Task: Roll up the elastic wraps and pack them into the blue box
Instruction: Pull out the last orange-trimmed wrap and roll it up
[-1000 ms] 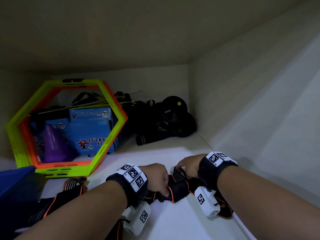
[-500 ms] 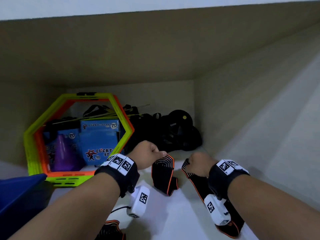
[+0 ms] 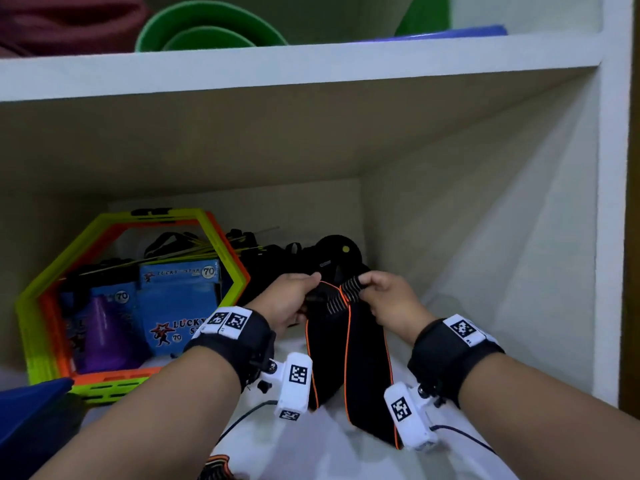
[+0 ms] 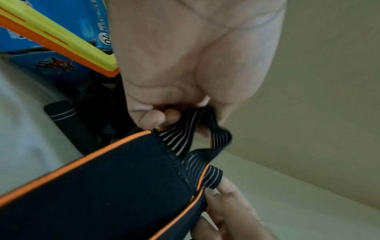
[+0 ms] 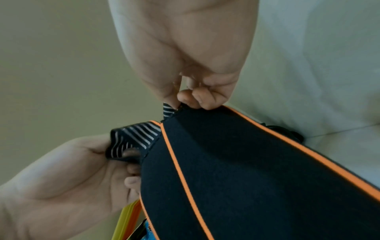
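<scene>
A black elastic wrap (image 3: 346,355) with orange piping hangs above the white shelf, held up by both hands at its striped elastic end. My left hand (image 3: 294,299) pinches the striped end (image 4: 185,134) between thumb and fingers. My right hand (image 3: 384,296) pinches the other corner of that end (image 5: 167,109). The wrap's two black panels (image 5: 246,170) drop down to the shelf. A corner of the blue box (image 3: 31,407) shows at the lower left. Another wrap (image 3: 216,471) lies at the bottom edge.
A yellow-and-orange hexagon frame (image 3: 52,289) leans at the back left, with blue packets (image 3: 176,303) and a purple cone (image 3: 104,327) behind it. Black gear (image 3: 332,254) fills the back corner. The shelf's right wall (image 3: 485,271) stands close to my right hand.
Both hands rose from the shelf and came together, lifting the wrap's striped end so the wrap now hangs. The camera view tilted upward, showing the shelf above.
</scene>
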A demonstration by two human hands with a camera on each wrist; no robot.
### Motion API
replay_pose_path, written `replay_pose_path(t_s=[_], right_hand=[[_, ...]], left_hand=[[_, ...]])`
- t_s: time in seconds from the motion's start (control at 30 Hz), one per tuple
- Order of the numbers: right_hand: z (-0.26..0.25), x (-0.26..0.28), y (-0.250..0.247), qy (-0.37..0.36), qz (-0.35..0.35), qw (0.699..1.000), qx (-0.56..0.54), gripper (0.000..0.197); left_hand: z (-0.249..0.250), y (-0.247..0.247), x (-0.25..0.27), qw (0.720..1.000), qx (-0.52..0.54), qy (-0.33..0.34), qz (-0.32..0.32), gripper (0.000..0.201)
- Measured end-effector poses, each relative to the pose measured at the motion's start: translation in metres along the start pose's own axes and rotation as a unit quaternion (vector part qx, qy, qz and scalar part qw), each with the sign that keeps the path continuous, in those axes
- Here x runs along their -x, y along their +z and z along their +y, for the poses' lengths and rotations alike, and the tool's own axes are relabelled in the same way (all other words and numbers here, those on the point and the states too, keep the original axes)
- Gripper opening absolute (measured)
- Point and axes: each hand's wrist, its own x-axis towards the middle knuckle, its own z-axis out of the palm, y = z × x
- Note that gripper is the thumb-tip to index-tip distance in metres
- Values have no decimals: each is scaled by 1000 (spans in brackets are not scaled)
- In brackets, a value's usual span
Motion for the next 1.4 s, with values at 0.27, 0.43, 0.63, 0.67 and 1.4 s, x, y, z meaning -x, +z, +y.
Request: replay_pose_path(t_s=[0.27,0.43,0.63,0.67,1.4], right_hand=[[-26,28,-11,59,-54,997,-11,29],[-40,44,-12,43,-91,991,88,22],[-54,62,-5,-111,-78,961,242,9],[-58,66,-2,-126,-73,963,225,12],[-80,63,9,20,-53,998,0,15]], left_hand=[[15,-9,27,994,-99,45,-22,20],[12,-24,37,989,-116,87,29,27],[14,-31,55,990,1,128,67,23],[15,-32,58,989,-4,134,66,14],[22,-20,58,980,143,137,-33,21]])
